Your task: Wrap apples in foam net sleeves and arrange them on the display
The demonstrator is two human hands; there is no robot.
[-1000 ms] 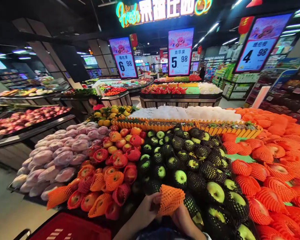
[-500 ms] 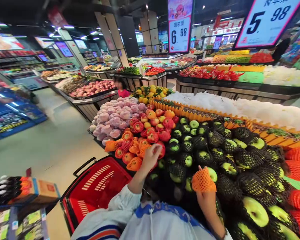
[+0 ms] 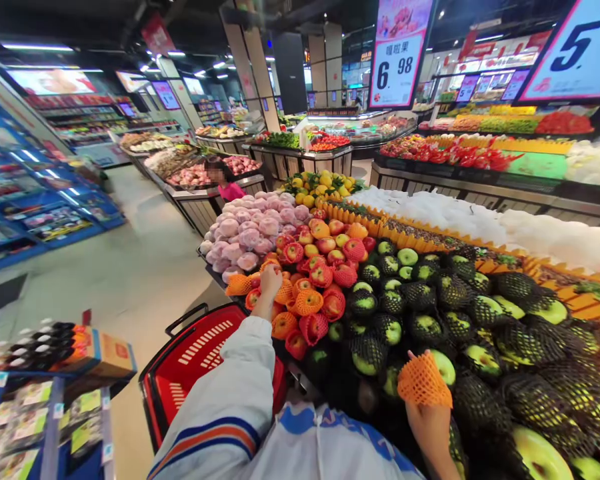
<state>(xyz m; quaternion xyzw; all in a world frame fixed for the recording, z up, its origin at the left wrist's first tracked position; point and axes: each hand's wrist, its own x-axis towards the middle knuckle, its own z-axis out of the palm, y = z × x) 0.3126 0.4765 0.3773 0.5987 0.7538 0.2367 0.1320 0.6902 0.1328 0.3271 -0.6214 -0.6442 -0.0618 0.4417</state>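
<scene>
My left hand (image 3: 269, 283) reaches out in a white sleeve with blue and orange stripes. Its fingers curl down on an apple in orange net (image 3: 280, 291) at the left end of the red apple pile (image 3: 325, 273). Close to my body, my right hand (image 3: 429, 417) is closed on an empty orange foam net (image 3: 423, 382), held up in front of the green apples in black nets (image 3: 430, 313).
A red shopping basket (image 3: 193, 370) stands on the floor below the display edge. Pink-wrapped fruit (image 3: 250, 227) lies beyond the red apples. A person in pink (image 3: 220, 179) stands behind that pile. A shelf with bottles (image 3: 45, 347) is at lower left.
The view has swung left. My left hand moved away from the orange net and out to the far left of the red apples. My right hand keeps the net.
</scene>
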